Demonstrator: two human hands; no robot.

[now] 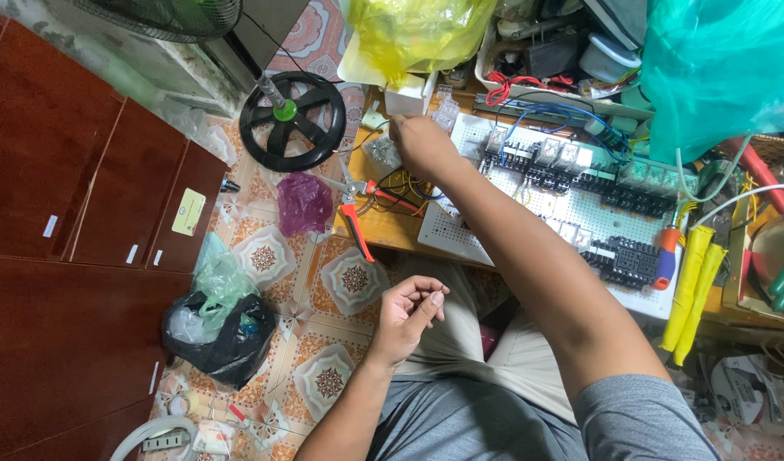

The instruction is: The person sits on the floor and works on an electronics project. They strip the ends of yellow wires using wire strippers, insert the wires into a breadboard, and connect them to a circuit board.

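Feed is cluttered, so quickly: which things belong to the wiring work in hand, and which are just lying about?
In use: white perforated board, black relay sockets, clear bag of small parts under the right hand.
Lying about: fan base, purple bag, black bag.

The person wears a grey short-sleeved T-shirt, its sleeve ending on the upper arm and leaving both forearms bare. Below it are light beige trousers, creased over the thighs. The left hand (406,312) and the right hand (419,143) are bare, with no gloves, rings, watch or wristband showing on either.
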